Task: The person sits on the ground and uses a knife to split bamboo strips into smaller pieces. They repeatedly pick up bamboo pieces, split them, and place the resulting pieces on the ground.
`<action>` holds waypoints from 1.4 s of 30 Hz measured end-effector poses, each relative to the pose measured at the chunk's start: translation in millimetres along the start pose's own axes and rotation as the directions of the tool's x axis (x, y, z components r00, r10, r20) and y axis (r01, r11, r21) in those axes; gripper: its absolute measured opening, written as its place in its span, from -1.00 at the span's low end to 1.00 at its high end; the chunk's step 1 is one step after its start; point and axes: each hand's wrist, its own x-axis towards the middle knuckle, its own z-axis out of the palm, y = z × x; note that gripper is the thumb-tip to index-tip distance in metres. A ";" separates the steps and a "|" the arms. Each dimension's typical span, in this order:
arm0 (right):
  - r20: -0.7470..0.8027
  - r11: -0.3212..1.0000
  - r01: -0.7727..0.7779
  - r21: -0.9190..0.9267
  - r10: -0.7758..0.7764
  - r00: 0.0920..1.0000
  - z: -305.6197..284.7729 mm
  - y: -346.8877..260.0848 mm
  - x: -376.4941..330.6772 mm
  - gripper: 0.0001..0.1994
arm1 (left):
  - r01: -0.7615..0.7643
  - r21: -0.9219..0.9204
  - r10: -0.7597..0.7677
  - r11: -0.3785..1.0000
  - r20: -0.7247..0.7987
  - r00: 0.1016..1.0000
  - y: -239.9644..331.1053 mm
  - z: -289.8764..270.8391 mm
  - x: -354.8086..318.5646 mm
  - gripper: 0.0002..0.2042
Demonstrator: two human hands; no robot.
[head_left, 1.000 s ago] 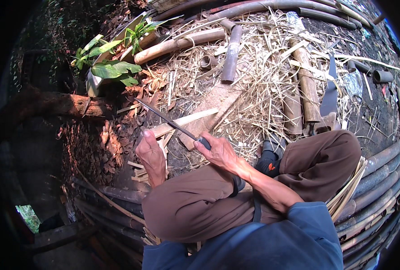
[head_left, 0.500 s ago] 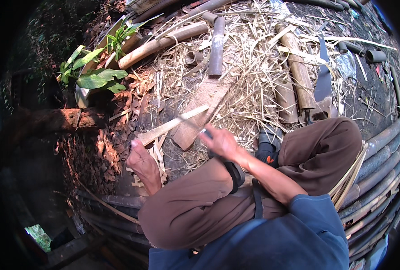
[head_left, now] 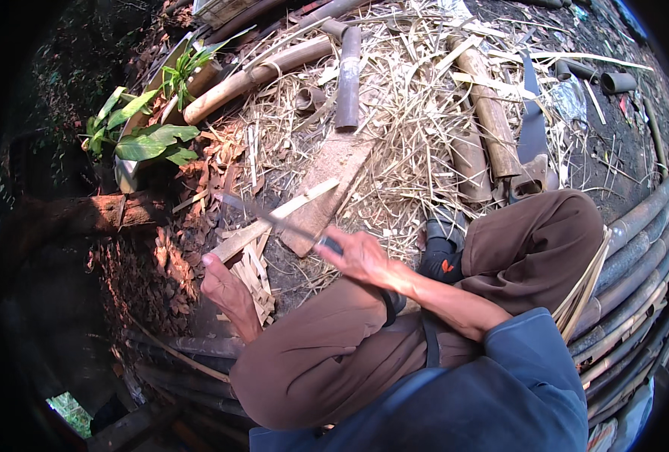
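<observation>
My left hand [head_left: 227, 292] is closed around the near end of a pale bamboo strip [head_left: 278, 215]. The strip slants up and to the right, its far end over a flat wooden board [head_left: 328, 188] on the ground. My right hand [head_left: 363, 258], in front of my bent left knee, is closed on the dark handle of a knife. The long knife blade [head_left: 270, 218] points up and to the left and crosses over the strip; whether it touches the strip I cannot tell. Cut bamboo strips [head_left: 253, 275] lie in a small pile beside my left hand.
Shavings [head_left: 402, 151] cover the ground ahead. A dark pipe-like tube [head_left: 347, 83] rests on the board's far end. To the right lie bamboo poles [head_left: 491, 113] and a handsaw [head_left: 531, 128]. A log [head_left: 105, 213] and a leafy plant [head_left: 150, 139] are left; more poles [head_left: 635, 248] line the right.
The knife and my right hand have shifted slightly left and down, and the blade now shows more plainly across the strip. My left hand still holds the strip, a little lower in view.
</observation>
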 end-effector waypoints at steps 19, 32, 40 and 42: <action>-0.014 0.941 -0.308 -0.142 0.309 0.951 -8.1 92.4 -8.4 -0.48 | 0.148 -0.228 -0.124 0.962 0.114 0.986 -30.3 -15.2 1.6 -0.47; -0.077 0.819 -0.452 0.354 0.508 0.858 11.1 122.6 -23.2 -0.51 | 0.480 -0.796 -0.327 0.368 0.372 0.868 -74.0 164.3 -4.1 -0.27; -0.041 0.757 -0.536 0.374 0.591 0.806 19.2 154.9 -30.7 -0.37 | 0.438 -0.898 -0.138 0.043 0.429 0.893 -47.9 119.1 33.1 -0.51; 0.047 0.715 -0.552 0.429 0.592 0.805 12.7 125.9 -32.0 -0.37 | 0.439 -0.867 -0.107 0.235 0.426 0.898 -48.2 118.2 20.6 -0.51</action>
